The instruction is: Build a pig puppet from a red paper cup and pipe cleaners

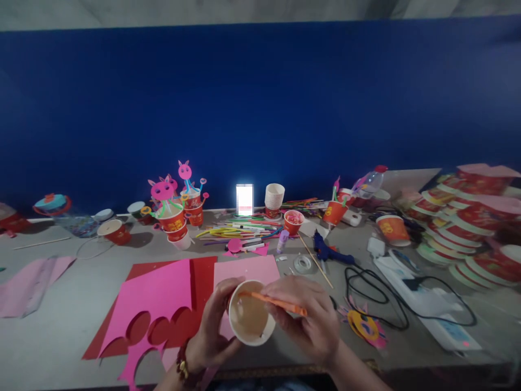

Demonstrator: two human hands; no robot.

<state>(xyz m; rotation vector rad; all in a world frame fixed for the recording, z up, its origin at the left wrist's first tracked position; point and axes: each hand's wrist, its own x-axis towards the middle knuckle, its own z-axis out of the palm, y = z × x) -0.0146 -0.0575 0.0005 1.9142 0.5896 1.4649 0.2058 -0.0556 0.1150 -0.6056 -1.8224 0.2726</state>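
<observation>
The left hand (215,326) is curved around a paper cup (251,314), thumb and fingers spread about as wide as the cup and touching its side. The cup's open mouth faces the camera, above the near edge of the worktop (40,353), around its middle. The right hand (311,315) holds an orange tool (285,305) in a narrow pinch, the other fingers curled. The tool slants across the cup's rim, and its thin end seems to lie inside the mouth, though blur makes the contact hard to judge.

Left of the left hand, a red sheet (203,277) lies partly under a bright pink sheet (163,285) with round cut-outs, reaching towards the near edge. A pale pink sheet (244,267) lies beneath and behind the hands. Just right of the right hand is a yellow and pink paper face (363,326); past it a white power strip (427,312) runs towards the near right corner, with a black cable (366,298) looping between. Behind the right hand, a wooden stick (315,260) and a blue glue gun (331,252) narrow the room for moving. Coloured craft stems (240,231) lie near the far edge, by the blue wall (260,108)
</observation>
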